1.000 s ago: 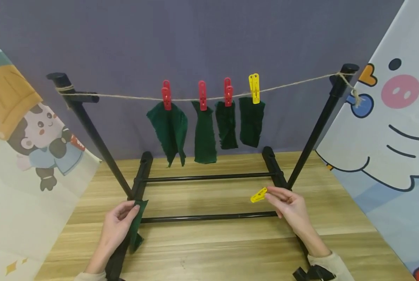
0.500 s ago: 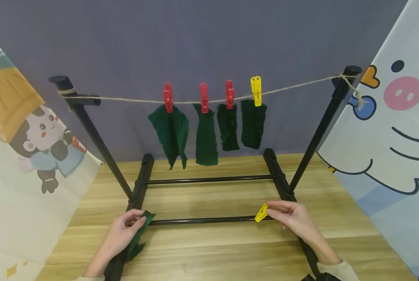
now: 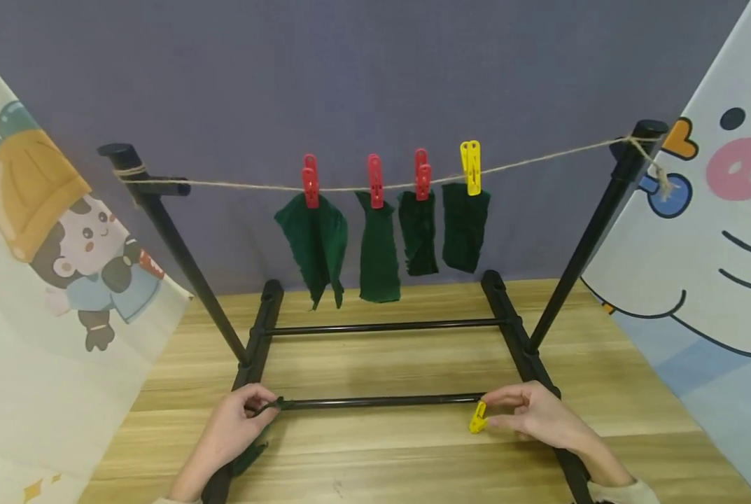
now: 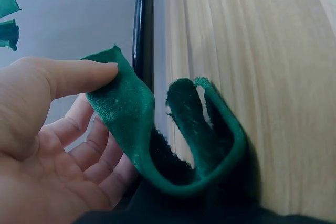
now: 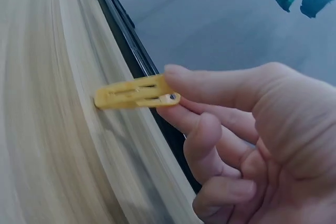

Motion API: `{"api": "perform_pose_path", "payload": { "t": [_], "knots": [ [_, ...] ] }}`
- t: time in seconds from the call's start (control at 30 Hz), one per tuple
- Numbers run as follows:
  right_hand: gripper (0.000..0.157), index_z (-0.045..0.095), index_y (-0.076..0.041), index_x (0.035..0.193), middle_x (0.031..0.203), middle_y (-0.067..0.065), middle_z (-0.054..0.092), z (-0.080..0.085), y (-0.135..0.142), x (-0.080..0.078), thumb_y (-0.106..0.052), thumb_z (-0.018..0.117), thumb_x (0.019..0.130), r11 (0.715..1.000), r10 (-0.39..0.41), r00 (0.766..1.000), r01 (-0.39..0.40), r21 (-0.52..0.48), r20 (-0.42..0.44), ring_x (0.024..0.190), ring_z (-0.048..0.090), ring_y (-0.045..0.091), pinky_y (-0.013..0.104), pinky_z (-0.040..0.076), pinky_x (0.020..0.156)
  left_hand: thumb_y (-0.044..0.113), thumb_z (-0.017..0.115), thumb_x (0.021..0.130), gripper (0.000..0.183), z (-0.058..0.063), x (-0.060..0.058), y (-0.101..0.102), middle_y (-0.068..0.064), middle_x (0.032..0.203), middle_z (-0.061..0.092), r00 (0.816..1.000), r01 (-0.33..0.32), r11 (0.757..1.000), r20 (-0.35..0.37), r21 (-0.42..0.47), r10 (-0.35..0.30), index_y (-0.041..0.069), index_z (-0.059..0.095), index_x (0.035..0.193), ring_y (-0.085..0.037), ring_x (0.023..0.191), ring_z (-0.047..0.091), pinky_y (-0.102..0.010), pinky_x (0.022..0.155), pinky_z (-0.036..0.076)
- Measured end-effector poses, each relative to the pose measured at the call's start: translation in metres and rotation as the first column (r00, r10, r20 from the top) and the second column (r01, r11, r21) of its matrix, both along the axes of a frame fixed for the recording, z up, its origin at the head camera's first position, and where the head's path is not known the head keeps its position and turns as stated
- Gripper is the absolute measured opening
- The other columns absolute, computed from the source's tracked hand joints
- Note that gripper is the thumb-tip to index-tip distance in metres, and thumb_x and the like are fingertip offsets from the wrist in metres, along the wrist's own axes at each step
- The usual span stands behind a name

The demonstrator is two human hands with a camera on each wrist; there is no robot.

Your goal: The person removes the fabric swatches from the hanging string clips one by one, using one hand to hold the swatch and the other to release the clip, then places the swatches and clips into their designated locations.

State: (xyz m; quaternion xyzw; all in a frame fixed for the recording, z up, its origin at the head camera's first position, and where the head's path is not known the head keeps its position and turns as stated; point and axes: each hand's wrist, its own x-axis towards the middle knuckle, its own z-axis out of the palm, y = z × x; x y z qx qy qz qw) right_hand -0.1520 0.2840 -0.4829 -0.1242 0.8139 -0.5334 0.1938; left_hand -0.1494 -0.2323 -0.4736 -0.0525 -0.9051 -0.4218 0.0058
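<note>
Partly hidden green cloth [image 4: 123, 103], yellow clip [image 5: 132, 93], pinched by left and right hands [image 3: 229, 428] [image 3: 542, 420] respectively

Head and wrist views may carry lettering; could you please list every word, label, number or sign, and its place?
None can be read.
The held clip, held cloth and rack show no lettering; left print and right print show only cartoons.
A faint table mark is too blurred to read.

No legible text, no numbers, apparently
</note>
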Motion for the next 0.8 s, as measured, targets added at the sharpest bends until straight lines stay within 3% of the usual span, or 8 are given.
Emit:
{"api": "perform_pose_path", "payload": {
  "t": [0.23,0.47,0.63,0.8],
  "knots": [
    [0.040,0.065,-0.003,0.117,0.120,0.017,0.063,-0.0037,0.0091,0.0018,-0.021,0.075,0.084,0.998,0.055,0.998,-0.055,0.011,-0.009,0.043,0.046,0.009,0.024,0.043,0.041,0.000,0.081,0.072,0.026,-0.0008,0.0026,0.0022,0.008,0.077,0.057,0.999,-0.007,0.996,-0.055,-0.090,0.002,0.020,0.066,0.080,-0.011,0.074,0.052,-0.024,0.067,0.046],
    [0.034,0.067,-0.006,0.113,0.118,0.016,0.065,-0.0053,0.0072,0.0006,-0.021,0.076,0.083,0.997,0.047,0.999,-0.046,0.058,-0.006,0.045,0.051,0.010,0.026,0.046,0.041,-0.006,0.080,0.065,0.035,-0.0009,0.0009,0.0030,0.012,0.072,0.053,0.991,0.011,0.981,-0.126,-0.192,-0.036,0.023,0.063,0.075,-0.008,0.068,0.049,-0.023,0.062,0.044],
    [0.037,0.066,-0.004,0.115,0.118,0.017,0.064,-0.0050,0.0063,0.0012,-0.022,0.075,0.084,0.998,0.041,0.999,-0.041,0.055,0.011,0.045,0.052,0.012,0.025,0.043,0.039,0.009,0.082,0.072,0.025,-0.0033,0.0014,0.0034,0.017,0.073,0.055,0.991,0.065,0.968,-0.096,-0.242,-0.091,0.025,0.065,0.080,-0.004,0.068,0.050,-0.022,0.062,0.045],
    [0.037,0.066,-0.006,0.115,0.115,0.013,0.066,-0.0052,0.0073,0.0033,-0.025,0.075,0.084,0.995,0.030,0.999,-0.033,0.091,0.032,0.043,0.049,0.013,0.022,0.037,0.035,0.031,0.080,0.078,0.017,-0.0053,0.0035,0.0026,0.018,0.079,0.059,0.985,0.136,0.967,-0.079,-0.213,-0.156,0.026,0.066,0.086,-0.003,0.072,0.054,-0.023,0.065,0.048]
  ]
}}
